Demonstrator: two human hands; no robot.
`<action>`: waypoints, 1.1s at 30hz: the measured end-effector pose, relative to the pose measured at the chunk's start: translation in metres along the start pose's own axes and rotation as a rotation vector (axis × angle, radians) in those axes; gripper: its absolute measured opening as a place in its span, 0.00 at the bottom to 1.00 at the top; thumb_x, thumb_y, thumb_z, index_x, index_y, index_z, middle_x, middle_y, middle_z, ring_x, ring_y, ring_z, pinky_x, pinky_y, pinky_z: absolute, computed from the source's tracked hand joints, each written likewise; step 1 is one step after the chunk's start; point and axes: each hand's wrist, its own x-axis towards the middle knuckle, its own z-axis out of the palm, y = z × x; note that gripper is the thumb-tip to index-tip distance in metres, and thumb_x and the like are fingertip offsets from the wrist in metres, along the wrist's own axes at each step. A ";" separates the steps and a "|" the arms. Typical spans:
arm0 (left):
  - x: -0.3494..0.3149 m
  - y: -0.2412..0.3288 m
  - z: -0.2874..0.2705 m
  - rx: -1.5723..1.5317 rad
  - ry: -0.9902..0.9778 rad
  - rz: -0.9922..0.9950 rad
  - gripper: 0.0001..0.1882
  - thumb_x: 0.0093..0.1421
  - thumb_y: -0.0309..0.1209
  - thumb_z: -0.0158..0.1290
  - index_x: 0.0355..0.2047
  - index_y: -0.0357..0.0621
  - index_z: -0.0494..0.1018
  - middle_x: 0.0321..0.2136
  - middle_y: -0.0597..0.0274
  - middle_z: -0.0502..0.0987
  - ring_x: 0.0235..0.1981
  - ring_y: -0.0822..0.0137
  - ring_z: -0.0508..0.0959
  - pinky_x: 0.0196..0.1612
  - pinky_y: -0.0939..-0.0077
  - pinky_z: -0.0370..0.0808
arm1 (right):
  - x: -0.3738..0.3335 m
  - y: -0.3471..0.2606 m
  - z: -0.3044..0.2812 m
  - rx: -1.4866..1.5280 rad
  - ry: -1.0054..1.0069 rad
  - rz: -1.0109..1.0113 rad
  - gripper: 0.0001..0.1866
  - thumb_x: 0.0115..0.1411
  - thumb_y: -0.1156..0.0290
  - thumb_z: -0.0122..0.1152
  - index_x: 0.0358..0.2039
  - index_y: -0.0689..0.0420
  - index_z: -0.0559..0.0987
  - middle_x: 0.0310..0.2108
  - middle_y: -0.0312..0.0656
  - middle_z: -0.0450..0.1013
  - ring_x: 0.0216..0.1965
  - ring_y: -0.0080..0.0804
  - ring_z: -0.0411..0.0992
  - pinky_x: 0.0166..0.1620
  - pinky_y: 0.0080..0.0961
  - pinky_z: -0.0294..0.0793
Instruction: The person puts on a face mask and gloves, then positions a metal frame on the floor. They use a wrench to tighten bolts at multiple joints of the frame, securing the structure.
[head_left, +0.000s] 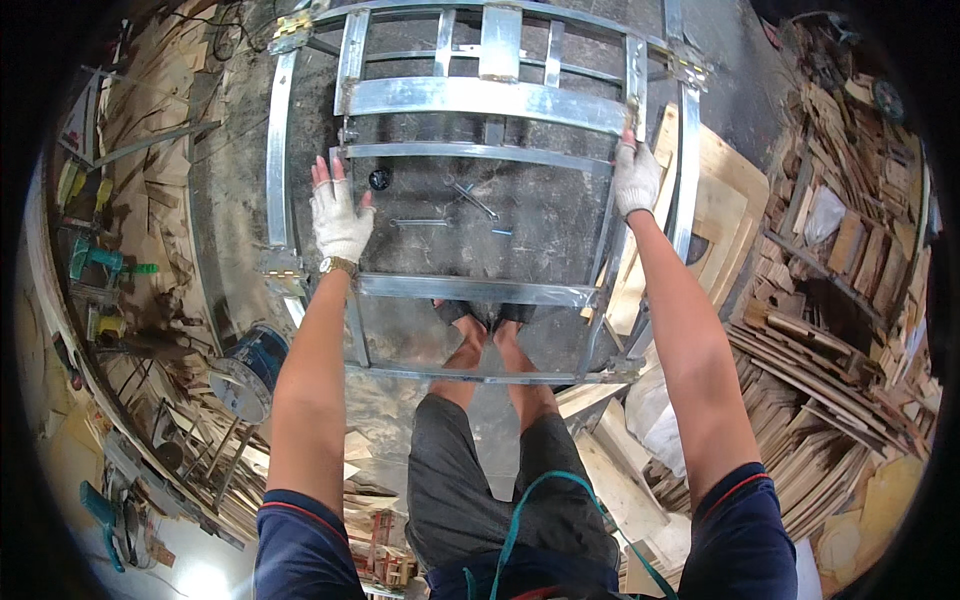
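Navy sleeves (305, 545) sit closest in the head view, at seven and nearly five o'clock, with the arms stretched to a metal frame (430, 97) around twelve. At ten o'clock the gloved left hand (340, 218) is open, fingers spread against or just beside the frame, gripping nothing visible, while between one and two the right hand (637, 182) appears curled round the frame's right side. Crossbars (470, 290) and hinge-like fittings (282, 268) look already joined, yet wrenches (477, 202) lie loose toward twelve, and what remains cannot be told
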 end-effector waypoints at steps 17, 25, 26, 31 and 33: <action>-0.001 0.004 -0.003 0.022 -0.032 -0.041 0.46 0.64 0.37 0.61 0.77 0.46 0.50 0.76 0.41 0.49 0.76 0.39 0.53 0.71 0.46 0.61 | -0.006 0.002 0.003 0.174 -0.011 0.040 0.37 0.76 0.43 0.40 0.32 0.65 0.83 0.21 0.47 0.79 0.28 0.41 0.80 0.38 0.39 0.75; -0.001 0.001 -0.002 0.025 -0.031 -0.019 0.47 0.63 0.40 0.61 0.77 0.46 0.50 0.76 0.39 0.49 0.76 0.38 0.53 0.72 0.45 0.58 | -0.002 0.016 0.008 0.154 -0.016 -0.035 0.37 0.76 0.43 0.40 0.31 0.65 0.83 0.22 0.47 0.80 0.29 0.44 0.79 0.39 0.40 0.74; 0.000 0.002 -0.001 0.016 -0.022 -0.010 0.46 0.64 0.39 0.61 0.77 0.46 0.50 0.76 0.39 0.48 0.76 0.38 0.53 0.72 0.45 0.59 | -0.003 0.011 0.006 0.130 -0.009 -0.003 0.37 0.76 0.43 0.40 0.31 0.64 0.83 0.22 0.48 0.80 0.29 0.44 0.79 0.38 0.40 0.74; 0.001 0.002 -0.002 0.023 -0.061 -0.035 0.46 0.63 0.40 0.61 0.76 0.46 0.50 0.76 0.37 0.47 0.76 0.38 0.53 0.73 0.44 0.58 | -0.003 -0.002 0.008 -0.195 0.090 -0.024 0.37 0.74 0.40 0.41 0.35 0.64 0.82 0.29 0.60 0.79 0.36 0.63 0.79 0.42 0.51 0.74; 0.001 0.001 -0.001 0.012 -0.052 -0.026 0.47 0.63 0.40 0.61 0.77 0.47 0.50 0.76 0.35 0.46 0.75 0.36 0.53 0.72 0.43 0.60 | -0.002 -0.004 0.006 -0.149 0.080 0.001 0.37 0.73 0.38 0.43 0.35 0.64 0.82 0.32 0.64 0.79 0.39 0.67 0.77 0.44 0.54 0.74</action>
